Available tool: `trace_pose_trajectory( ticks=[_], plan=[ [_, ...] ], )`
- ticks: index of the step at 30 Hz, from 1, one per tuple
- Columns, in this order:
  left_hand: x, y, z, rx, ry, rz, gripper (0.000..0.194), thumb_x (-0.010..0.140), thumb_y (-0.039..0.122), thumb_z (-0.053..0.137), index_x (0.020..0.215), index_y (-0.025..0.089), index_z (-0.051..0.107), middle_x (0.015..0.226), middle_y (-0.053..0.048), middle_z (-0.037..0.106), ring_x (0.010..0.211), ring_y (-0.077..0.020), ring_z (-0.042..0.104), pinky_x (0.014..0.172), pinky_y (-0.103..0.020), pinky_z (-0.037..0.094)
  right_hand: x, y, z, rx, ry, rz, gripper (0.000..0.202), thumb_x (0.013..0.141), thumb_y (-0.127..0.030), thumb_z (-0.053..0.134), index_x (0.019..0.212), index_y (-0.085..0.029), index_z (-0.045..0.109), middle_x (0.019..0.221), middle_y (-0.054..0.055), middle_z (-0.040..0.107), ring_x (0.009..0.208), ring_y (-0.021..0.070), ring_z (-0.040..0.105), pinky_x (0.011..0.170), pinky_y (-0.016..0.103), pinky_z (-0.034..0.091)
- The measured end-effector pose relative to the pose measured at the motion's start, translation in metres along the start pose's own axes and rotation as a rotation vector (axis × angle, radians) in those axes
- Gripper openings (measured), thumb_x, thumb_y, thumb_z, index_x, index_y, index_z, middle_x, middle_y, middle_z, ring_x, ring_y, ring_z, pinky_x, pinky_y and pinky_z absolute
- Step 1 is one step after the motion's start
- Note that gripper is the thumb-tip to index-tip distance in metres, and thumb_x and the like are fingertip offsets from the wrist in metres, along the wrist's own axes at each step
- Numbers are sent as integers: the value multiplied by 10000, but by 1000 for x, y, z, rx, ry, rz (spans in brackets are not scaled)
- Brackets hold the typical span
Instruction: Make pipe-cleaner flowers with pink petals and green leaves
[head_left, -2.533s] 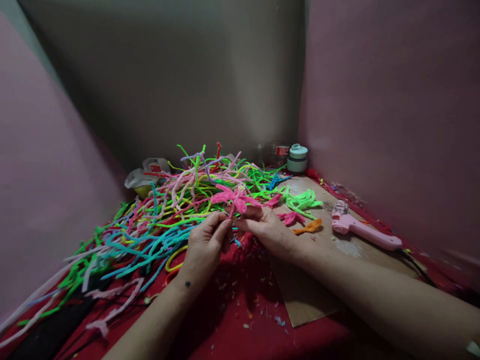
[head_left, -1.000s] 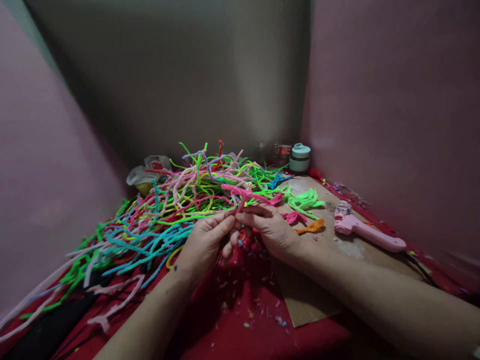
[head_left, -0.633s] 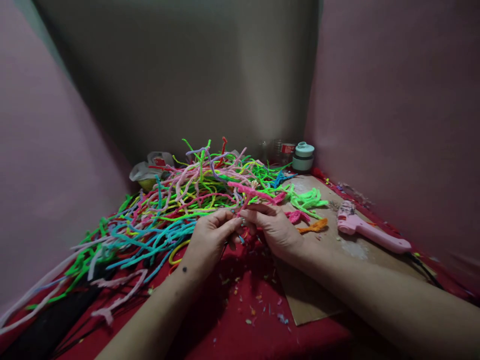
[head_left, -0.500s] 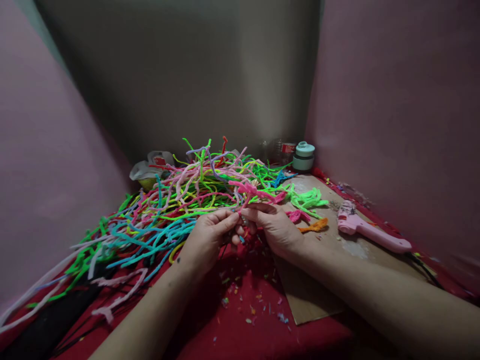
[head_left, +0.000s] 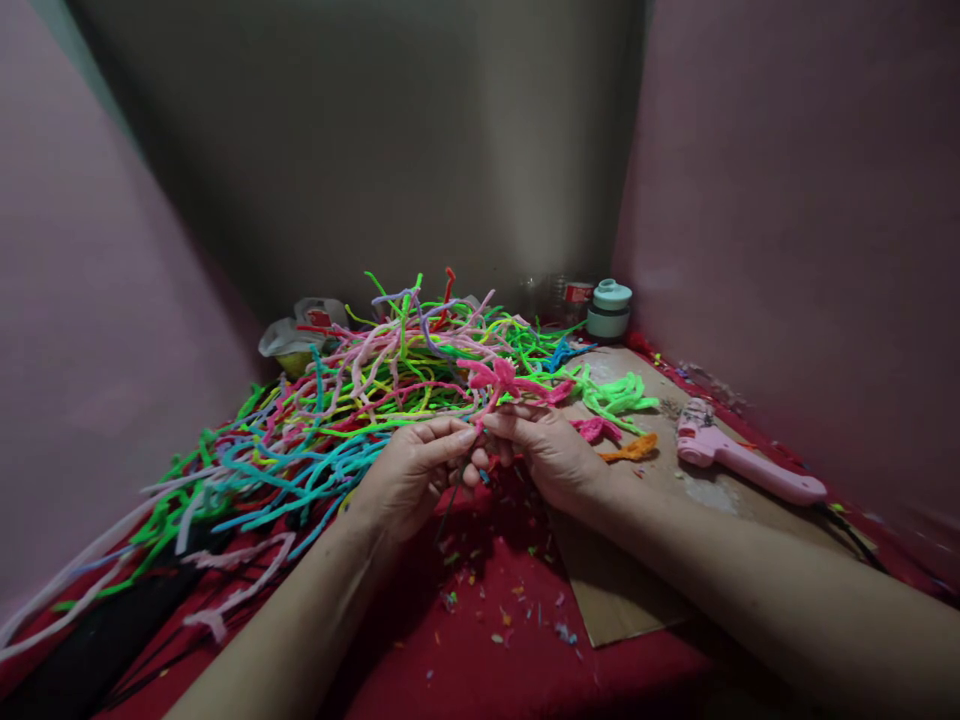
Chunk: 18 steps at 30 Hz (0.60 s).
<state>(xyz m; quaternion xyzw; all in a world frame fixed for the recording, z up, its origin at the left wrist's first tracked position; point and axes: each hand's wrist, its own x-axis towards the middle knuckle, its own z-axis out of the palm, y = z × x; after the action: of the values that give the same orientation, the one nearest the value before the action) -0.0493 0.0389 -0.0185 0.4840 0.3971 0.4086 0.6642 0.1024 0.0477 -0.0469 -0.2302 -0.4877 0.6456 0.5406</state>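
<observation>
A bright pink pipe-cleaner flower (head_left: pixel 501 377) stands just above my fingertips, its fuzzy petals spread. My left hand (head_left: pixel 420 470) pinches the lower pink end of it between thumb and fingers. From the other side, my right hand (head_left: pixel 551 452) is closed on the same piece, thumb against fingers, nearly touching the left. A thin dark stem (head_left: pixel 448 508) slants down below my left fingers. Something small and teal shows by the fingertips; what it is I cannot make out.
Behind the hands lies a big tangled heap of coloured pipe cleaners (head_left: pixel 405 370). A cardboard sheet (head_left: pixel 600 590) on the red cloth (head_left: pixel 465 660) bears a pink glue gun (head_left: pixel 750 465), green pieces (head_left: pixel 619 395) and an orange piece (head_left: pixel 634 448). A teal-lidded container (head_left: pixel 608 308) stands at the back.
My left hand has shifted and turned slightly, and more of the dark stem shows below it. The pink flower stays almost in place between both hands.
</observation>
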Motion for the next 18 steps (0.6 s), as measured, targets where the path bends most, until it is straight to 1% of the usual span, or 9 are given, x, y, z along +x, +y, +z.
trace_pose_trajectory(
  ticks=[3,7,9,11,13,14,16,18],
  plan=[
    [-1,0,1,15,22,19,123,710,217,666,732,104,623,616,-23,626,483,-56,537,475,-147,408,0,-2,1,3,26,-11,184,714,-302,664,649,-139,606,553,-13,555,492,81,442,508,241,325],
    [-1,2,2,4,28,11,104,693,188,672,723,106,614,623,-26,627,525,-72,558,513,-164,431,0,-4,2,-1,19,-34,167,708,-280,667,644,-135,615,562,-13,555,490,76,443,496,234,323],
    [-1,2,2,12,29,11,108,689,189,672,738,112,614,640,-24,628,540,-78,562,535,-176,440,-1,-4,2,-10,23,-43,158,704,-271,670,643,-134,620,572,-11,560,496,74,445,497,231,325],
    [-2,2,4,60,30,40,124,703,217,660,774,124,618,675,-21,631,546,-82,558,543,-190,438,-1,-4,2,-16,36,-49,166,703,-280,671,639,-134,623,577,-9,561,504,76,448,500,233,328],
    [-3,0,8,185,62,115,157,717,264,647,813,143,617,700,-16,625,548,-94,548,534,-205,429,0,-3,1,-10,82,-55,179,695,-298,675,639,-136,627,558,-17,542,503,79,437,499,236,326],
    [-4,-2,10,286,101,172,176,718,286,647,828,152,616,701,-13,619,550,-102,541,530,-211,421,0,-2,1,-9,116,-59,183,686,-304,682,633,-137,629,540,-24,526,496,78,425,495,236,320],
    [-6,-6,13,540,218,327,175,713,308,648,819,173,619,682,-5,603,557,-113,520,544,-218,401,-1,1,1,-19,172,-62,182,667,-305,698,620,-142,632,515,-35,503,481,74,398,482,235,304],
    [-7,-11,14,783,319,487,109,732,296,624,763,191,626,649,2,582,559,-112,490,574,-217,374,-1,4,2,-40,182,-54,163,665,-303,703,637,-152,650,519,-34,511,489,78,399,484,235,306]
  ],
)
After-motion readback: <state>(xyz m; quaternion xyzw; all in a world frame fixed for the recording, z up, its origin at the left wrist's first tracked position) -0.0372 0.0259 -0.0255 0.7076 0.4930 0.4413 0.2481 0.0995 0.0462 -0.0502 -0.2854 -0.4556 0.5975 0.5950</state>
